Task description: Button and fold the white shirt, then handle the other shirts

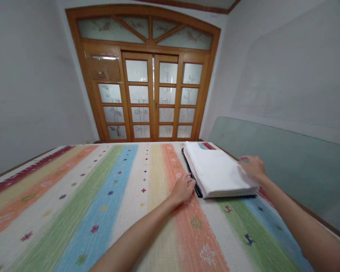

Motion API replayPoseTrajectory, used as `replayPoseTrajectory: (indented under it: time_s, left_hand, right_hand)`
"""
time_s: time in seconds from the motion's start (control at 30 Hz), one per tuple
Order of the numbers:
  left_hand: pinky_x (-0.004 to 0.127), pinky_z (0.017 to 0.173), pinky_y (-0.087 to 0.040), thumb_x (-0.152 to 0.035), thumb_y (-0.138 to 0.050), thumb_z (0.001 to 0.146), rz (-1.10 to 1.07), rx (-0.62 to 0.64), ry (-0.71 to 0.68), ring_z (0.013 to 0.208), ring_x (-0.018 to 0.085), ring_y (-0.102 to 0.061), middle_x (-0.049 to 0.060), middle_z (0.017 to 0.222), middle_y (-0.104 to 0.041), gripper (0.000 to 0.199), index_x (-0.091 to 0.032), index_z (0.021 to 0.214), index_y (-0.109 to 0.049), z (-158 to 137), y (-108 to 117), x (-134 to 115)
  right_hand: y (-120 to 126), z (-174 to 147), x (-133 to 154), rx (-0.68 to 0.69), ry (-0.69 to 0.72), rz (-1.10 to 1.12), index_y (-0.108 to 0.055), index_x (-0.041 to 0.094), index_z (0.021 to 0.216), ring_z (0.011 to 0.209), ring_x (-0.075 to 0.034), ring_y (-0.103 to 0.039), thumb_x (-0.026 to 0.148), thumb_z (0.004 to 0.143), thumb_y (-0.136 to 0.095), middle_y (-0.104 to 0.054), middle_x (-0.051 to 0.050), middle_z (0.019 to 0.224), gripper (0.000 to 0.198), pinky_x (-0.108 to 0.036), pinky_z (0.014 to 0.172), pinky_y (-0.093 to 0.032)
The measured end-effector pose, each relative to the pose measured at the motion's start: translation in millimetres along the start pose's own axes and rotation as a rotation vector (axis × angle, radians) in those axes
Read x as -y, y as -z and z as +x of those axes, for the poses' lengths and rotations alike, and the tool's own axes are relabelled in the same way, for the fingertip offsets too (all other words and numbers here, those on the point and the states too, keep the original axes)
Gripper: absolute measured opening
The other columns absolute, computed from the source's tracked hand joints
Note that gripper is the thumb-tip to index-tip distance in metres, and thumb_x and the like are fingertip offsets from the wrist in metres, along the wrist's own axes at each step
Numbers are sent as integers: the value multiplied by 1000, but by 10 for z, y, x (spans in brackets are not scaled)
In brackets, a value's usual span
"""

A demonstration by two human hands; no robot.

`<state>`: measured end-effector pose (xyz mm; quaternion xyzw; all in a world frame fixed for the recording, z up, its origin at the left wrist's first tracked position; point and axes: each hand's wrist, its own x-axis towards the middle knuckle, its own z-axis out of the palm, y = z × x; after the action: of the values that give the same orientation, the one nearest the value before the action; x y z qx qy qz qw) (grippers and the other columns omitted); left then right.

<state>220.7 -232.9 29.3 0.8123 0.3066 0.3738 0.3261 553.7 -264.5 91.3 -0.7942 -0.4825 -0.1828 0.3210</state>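
Note:
A neat, flat stack of folded white cloth (221, 170) lies at the right side of the table. A glossy black edge (197, 187) shows under its left side, and a dark strip runs along its near side; what this dark thing is, I cannot tell. My left hand (183, 187) rests on the tablecloth at the left of the stack, fingers loosely bent and their tips at the black edge. At the stack's right side is my right hand (253, 168), fingers apart and reaching over the cloth's edge, partly blurred by motion. A coloured patch (208, 146) shows at the stack's far end.
A striped tablecloth (116, 211) with small woven motifs covers the table. Along the right side stands a pale green panel (272, 147) by the wall. Wooden doors with frosted panes (153, 94) stand beyond the table's far edge.

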Motion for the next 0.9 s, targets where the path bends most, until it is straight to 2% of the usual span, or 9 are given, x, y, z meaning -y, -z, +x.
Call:
replayPoseTrajectory:
  time_s: [0.07, 0.23, 0.43, 0.5, 0.57, 0.67, 0.73, 0.8, 0.9]
  left_hand:
    - [37, 104, -39, -20, -48, 83, 118, 42, -35, 119, 23, -53, 11, 126, -59, 23, -17, 89, -69, -186, 231, 124]
    - [41, 106, -38, -19, -48, 82, 324, 23, -13, 122, 24, -51, 13, 128, -58, 27, -14, 100, -67, -577, 959, 423]
    - [43, 108, -35, -25, -44, 87, 494, 20, 15, 126, 24, -48, 12, 131, -56, 27, -16, 101, -66, -1042, 1851, 578]
    - [44, 109, -35, -28, -43, 88, 544, 25, 34, 127, 24, -46, 11, 131, -57, 28, -16, 103, -65, -1238, 2074, 596]
    - [43, 110, -32, -30, -42, 90, 593, 56, 59, 131, 24, -41, 11, 132, -56, 31, -16, 105, -65, -1443, 2227, 601]
    - [43, 113, -28, -35, -40, 92, 644, 153, 92, 139, 24, -28, 10, 141, -47, 37, -16, 116, -61, -1719, 2308, 577]
    - [44, 114, -26, -40, -38, 93, 656, 218, 104, 140, 24, -23, 9, 146, -40, 44, -17, 127, -54, -1856, 2278, 544]
    - [43, 115, -23, -46, -34, 94, 664, 254, 111, 141, 23, -23, 8, 148, -36, 51, -18, 136, -45, -1945, 2215, 509]
    - [42, 116, -20, -49, -29, 95, 673, 268, 100, 141, 22, -23, 8, 149, -33, 56, -18, 141, -38, -2001, 2134, 473]
  right_hand:
    - [123, -36, 119, -39, -14, 18, -67, 15, 79, 94, -30, -53, 22, 70, -53, -62, -16, 87, 18, -43, 85, -39]
    - [280, -230, 563, -244, 146, 177, -65, 16, 75, 94, -29, -53, 20, 70, -46, -63, -17, 94, 20, -44, 90, -36]
    - [169, -792, 1404, -226, 424, 397, -63, 20, 71, 91, -26, -57, 23, 76, -47, -67, -9, 89, 17, -45, 89, -41]
    - [101, -1089, 1709, -107, 516, 454, -64, 21, 74, 96, -26, -57, 25, 81, -48, -68, -8, 93, 18, -45, 91, -42]
    - [18, -1424, 1990, 116, 619, 493, -67, 20, 87, 105, -25, -56, 29, 86, -46, -66, -10, 106, 22, -44, 94, -41]
    - [-111, -1919, 2337, 499, 736, 450, -58, 17, 123, 124, -25, -45, 43, 93, -40, -52, -12, 134, 44, -45, 105, -34]
    - [-175, -2184, 2502, 713, 795, 363, -46, 17, 137, 135, -26, -31, 53, 94, -34, -37, -11, 146, 57, -46, 110, -27]
    - [-211, -2364, 2605, 817, 830, 286, -36, 17, 144, 140, -28, -17, 57, 94, -29, -26, -9, 151, 64, -48, 113, -19]
    - [-229, -2480, 2657, 800, 831, 238, -29, 19, 147, 142, -29, -9, 57, 96, -25, -19, -6, 153, 64, -50, 114, -13]
